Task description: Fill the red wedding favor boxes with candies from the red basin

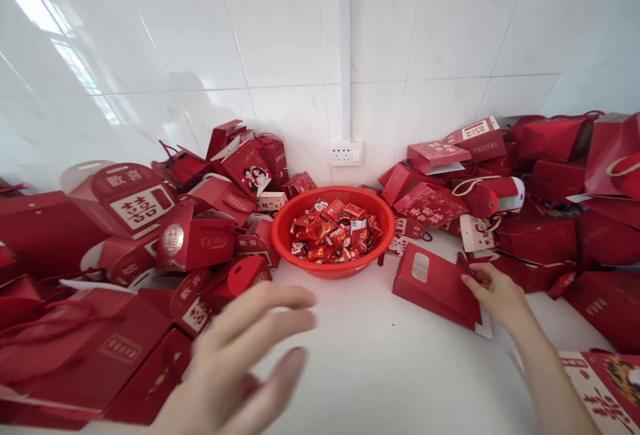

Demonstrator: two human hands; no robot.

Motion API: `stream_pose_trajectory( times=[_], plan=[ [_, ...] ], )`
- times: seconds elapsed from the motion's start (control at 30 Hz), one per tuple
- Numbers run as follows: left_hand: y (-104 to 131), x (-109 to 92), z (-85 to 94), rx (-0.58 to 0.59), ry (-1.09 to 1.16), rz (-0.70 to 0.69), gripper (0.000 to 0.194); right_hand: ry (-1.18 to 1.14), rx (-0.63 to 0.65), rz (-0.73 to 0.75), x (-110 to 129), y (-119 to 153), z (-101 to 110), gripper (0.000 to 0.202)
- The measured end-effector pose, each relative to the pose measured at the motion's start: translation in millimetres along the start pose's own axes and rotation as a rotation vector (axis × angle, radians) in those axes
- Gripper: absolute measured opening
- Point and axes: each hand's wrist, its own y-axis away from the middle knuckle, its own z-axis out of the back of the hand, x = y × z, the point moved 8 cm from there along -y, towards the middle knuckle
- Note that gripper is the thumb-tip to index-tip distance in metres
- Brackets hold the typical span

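Observation:
My left hand (250,358) is in the air over the near part of the white table, slightly blurred, with fingers spread and nothing in them. On the right, my right hand (495,291) pinches the edge of a dark red paper gift box (440,285) that lies on its side on the table. A whitish oval window shows in the box's upper face. Beyond both hands stands a red plastic basket (333,271), full of small wrapped candies (335,231) in mostly red wrappers.
A heap of red gift boxes and bags (195,238) covers the left side of the white table (360,355). Another heap of red boxes (540,231) is on the right. A printed red and white box (600,388) lies near right. Behind, the tiled wall has a socket (346,153).

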Motion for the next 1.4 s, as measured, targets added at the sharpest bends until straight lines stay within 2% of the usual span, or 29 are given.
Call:
stream_pose_trajectory(
  times=[0.13,0.2,0.27,0.4,0.5,0.63,0.77,0.87,0.97,1.07,1.13,1.2,1.27,1.4],
  plan=[
    [-27.0,-2.0,-88.1,0.272,0.224,-0.029,0.019,0.023,0.066,0.023,3.2,1.6,-5.1,0.045],
    [-29.8,-2.5,-130.4,0.385,0.318,-0.004,0.022,0.016,0.075,0.033,4.1,1.5,-6.5,0.045],
    [-31.5,-1.9,-164.7,0.455,0.360,-0.004,0.027,-0.014,0.069,0.035,3.3,0.6,-8.2,0.043],
    [-45.7,12.7,-215.1,0.531,0.299,0.051,0.052,-0.167,0.058,0.040,1.7,-1.5,-13.3,0.042],
    [-62.1,25.2,-242.3,0.599,0.233,0.109,0.075,-0.279,0.034,0.027,1.7,-1.9,-14.7,0.039],
    [-74.1,40.0,-272.1,0.784,0.199,0.196,0.118,-0.463,-0.027,0.008,5.3,-1.2,-11.5,0.033],
    [-87.8,49.4,-280.1,0.801,0.210,0.195,0.132,-0.705,-0.039,0.073,21.2,4.1,-5.4,0.040],
    [-97.7,49.4,-274.3,0.712,0.257,0.165,0.130,-0.813,-0.031,0.232,42.7,15.1,4.5,0.044],
    [-101.8,45.3,-261.3,0.521,0.299,0.182,0.121,-0.797,-0.110,0.380,59.8,31.0,21.0,0.039],
    [-95.9,39.4,-245.8,0.277,0.338,0.254,0.114,-0.709,-0.303,0.520,72.3,49.4,44.2,0.027],
    [-88.4,37.0,-234.9,0.112,0.336,0.310,0.114,-0.646,-0.421,0.566,77.1,59.3,55.8,0.021],
    [-80.5,35.9,-227.2,0.001,0.324,0.344,0.113,-0.623,-0.433,0.547,78.6,62.2,57.2,0.020],
    [-74.6,35.0,-225.6,-0.016,0.338,0.342,0.112,-0.630,-0.360,0.496,78.0,60.3,49.9,0.022],
    [-65.9,33.4,-228.3,0.087,0.451,0.311,0.115,-0.649,-0.234,0.419,73.4,56.5,33.2,0.025]
  ],
)
